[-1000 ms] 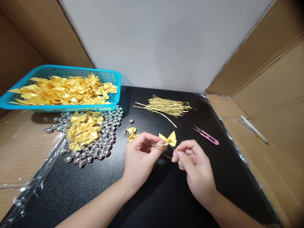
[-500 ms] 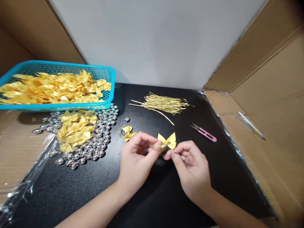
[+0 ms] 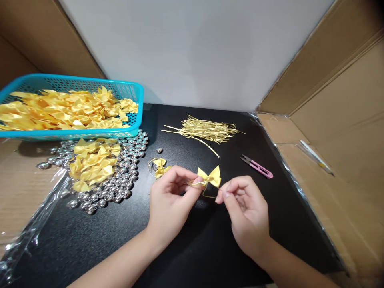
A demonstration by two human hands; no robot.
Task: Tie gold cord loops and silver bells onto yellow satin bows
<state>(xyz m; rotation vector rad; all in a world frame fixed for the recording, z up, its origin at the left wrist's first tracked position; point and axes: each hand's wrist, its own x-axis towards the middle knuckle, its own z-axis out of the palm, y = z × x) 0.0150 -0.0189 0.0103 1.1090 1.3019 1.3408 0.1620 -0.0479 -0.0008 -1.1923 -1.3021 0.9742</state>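
Note:
My left hand [image 3: 174,196] is closed, pinching a yellow ribbon bow [image 3: 213,176] that has a gold cord loop at its base. The bow's two pointed ends stand up and to the right of my fingertips. My right hand [image 3: 244,208], also closed, grips the gold cord [image 3: 210,196] between thumb and index finger, a short way right of the bow. Its end inside the fingers is hidden. Just behind my left hand, another yellow bow with a cord loop [image 3: 160,163] lies on the black table [image 3: 192,248]. A single silver bell-like bead [image 3: 159,150] sits beyond it.
Gold cords [image 3: 207,130] lie in a bundle at the back. Pink thread snips [image 3: 257,166] rest at the right. A blue basket [image 3: 138,108] holds many yellow bows. Silver beads [image 3: 126,164] surround a pile of bows [image 3: 94,164]. A white-handled cutter [image 3: 316,157] lies on cardboard.
My right hand has moved slightly right, away from the bow, and more cord shows between the two hands. My left hand keeps its hold on the bow.

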